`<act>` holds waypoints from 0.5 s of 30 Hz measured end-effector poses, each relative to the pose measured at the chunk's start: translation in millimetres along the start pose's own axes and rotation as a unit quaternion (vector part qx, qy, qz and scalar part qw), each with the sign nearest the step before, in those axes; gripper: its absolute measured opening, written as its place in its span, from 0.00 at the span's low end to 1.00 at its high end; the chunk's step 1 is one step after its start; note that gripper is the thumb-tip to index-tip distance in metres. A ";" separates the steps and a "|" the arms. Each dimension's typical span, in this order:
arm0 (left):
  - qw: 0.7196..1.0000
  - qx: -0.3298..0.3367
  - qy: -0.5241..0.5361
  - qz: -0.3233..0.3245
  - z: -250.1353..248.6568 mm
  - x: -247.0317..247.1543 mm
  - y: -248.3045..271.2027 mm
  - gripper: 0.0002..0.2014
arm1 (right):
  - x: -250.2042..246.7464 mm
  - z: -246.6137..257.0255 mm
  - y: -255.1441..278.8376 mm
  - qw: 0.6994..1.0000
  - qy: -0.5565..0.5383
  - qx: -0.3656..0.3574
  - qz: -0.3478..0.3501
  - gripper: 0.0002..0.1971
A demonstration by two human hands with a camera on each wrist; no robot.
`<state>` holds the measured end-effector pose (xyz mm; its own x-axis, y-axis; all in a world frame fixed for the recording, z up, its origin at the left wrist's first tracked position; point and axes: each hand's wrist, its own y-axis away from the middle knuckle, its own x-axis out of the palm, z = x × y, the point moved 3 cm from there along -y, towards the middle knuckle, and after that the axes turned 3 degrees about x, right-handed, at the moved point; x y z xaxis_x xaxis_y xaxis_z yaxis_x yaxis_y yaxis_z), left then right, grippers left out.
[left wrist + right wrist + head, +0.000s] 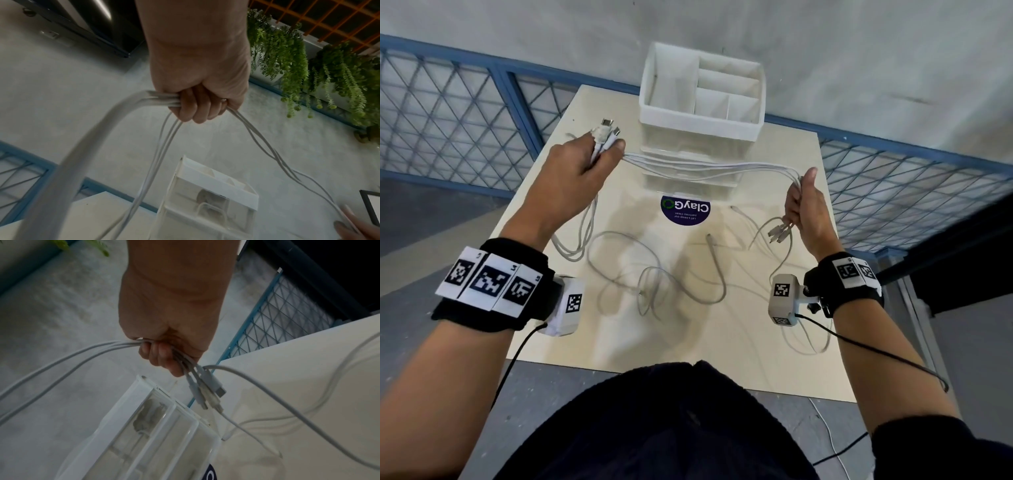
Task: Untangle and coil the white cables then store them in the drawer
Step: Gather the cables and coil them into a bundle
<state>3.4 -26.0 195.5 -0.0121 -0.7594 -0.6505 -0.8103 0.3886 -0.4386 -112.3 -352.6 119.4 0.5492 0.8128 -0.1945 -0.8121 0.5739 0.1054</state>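
We hold the white cables (709, 166) stretched above the worktop (774, 342), left grip (578, 168) and right grip (806, 202) each closed around the bundle, before the drawer unit (698, 102); a sticker (686, 209) reads "ClayGo".

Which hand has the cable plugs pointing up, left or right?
The left hand: its plugs stick up past the fingers toward the organizer. The right hand grips its bundle with plugs hanging below.
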 end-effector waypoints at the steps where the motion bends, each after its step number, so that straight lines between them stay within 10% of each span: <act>1: 1.000 0.003 -0.003 -0.001 0.3 0.1 0.9 0.24 | -0.9 0.5 -0.1 1.000 0.010 -0.008 0.003 0.25; 15: 1.000 0.004 -0.005 -0.010 -6.0 -1.3 2.6 0.24 | 10.2 28.2 -17.0 0.994 0.069 -0.079 0.033 0.11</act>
<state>-2.2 -27.1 198.9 0.0096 -0.7615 -0.6481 -0.8058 0.3779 -0.4559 -87.3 -351.2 143.0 0.4711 0.8200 -0.3251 -0.8719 0.4887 -0.0310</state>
